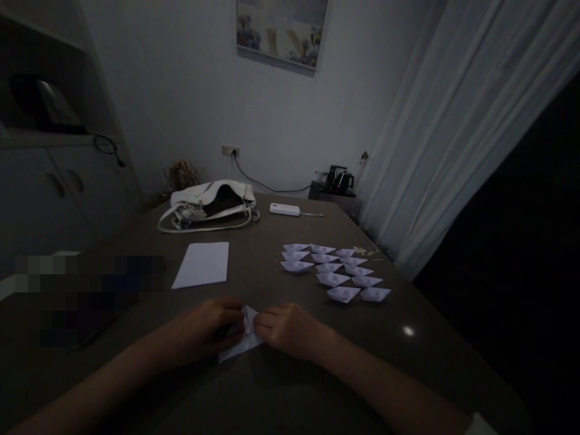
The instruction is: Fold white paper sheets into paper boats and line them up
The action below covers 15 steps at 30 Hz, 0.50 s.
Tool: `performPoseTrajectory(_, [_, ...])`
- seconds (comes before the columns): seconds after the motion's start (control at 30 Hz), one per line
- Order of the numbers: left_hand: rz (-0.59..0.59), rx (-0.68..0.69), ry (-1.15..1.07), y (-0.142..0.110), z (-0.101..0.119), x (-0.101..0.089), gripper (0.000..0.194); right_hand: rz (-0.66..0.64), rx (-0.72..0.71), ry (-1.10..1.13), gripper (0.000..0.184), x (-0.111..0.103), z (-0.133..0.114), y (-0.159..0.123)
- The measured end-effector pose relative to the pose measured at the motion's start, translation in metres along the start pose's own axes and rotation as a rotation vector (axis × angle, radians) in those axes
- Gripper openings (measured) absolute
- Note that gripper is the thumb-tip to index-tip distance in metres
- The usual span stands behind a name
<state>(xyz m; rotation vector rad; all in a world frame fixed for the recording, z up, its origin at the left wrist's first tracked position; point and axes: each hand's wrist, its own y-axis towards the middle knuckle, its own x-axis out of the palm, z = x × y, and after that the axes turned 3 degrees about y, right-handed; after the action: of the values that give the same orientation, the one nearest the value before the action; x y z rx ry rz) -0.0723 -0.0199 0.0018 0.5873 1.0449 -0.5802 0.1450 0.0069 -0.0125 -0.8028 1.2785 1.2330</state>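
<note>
A partly folded sheet of white paper (247, 341) lies on the dark table between my hands, with creased flaps and a pointed top. My left hand (211, 326) is closed on its left side, fingers curled over the edge. From the right, my right hand (287, 329) pinches the paper's right side, its fingertips pressed together near the fold. Parts of the paper are hidden under the fingers. Beyond the right hand, several folded paper boats (333, 279) stand in rough rows. A flat stack of white paper (203, 264) rests beyond the left hand.
A white handbag (212, 202) sits at the table's far left, and a white power bank (284, 209) with a short cable lies at the far middle. Small crumbs (362, 250) are scattered by the boats. A sheer curtain (421, 121) hangs along the right side.
</note>
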Motion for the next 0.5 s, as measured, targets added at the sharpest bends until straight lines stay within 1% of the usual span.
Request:
performPoseTrajectory(0.1, [-0.076, -0.046, -0.058, 0.0, 0.0, -0.002, 0.015, 0.009, 0.032, 0.048, 0.013, 0.0, 0.001, -0.001])
performPoseTrajectory(0.2, [-0.091, -0.076, -0.045, 0.001, -0.006, -0.001, 0.017, -0.013, 0.081, 0.087, 0.012, -0.002, 0.001, -0.001])
performPoseTrajectory(0.33, [-0.02, -0.081, 0.014, 0.002, -0.015, 0.002, 0.018, -0.015, 0.109, 0.129, 0.01, -0.005, 0.0, 0.0])
performPoseTrajectory(0.4, [0.008, -0.057, 0.03, 0.003, -0.017, 0.003, 0.018, -0.02, 0.113, 0.15, 0.009, -0.007, -0.001, 0.0])
performPoseTrajectory(0.5, [0.02, 0.005, 0.051, 0.004, -0.02, 0.004, 0.017, -0.029, 0.126, 0.166, 0.011, -0.008, 0.0, -0.001])
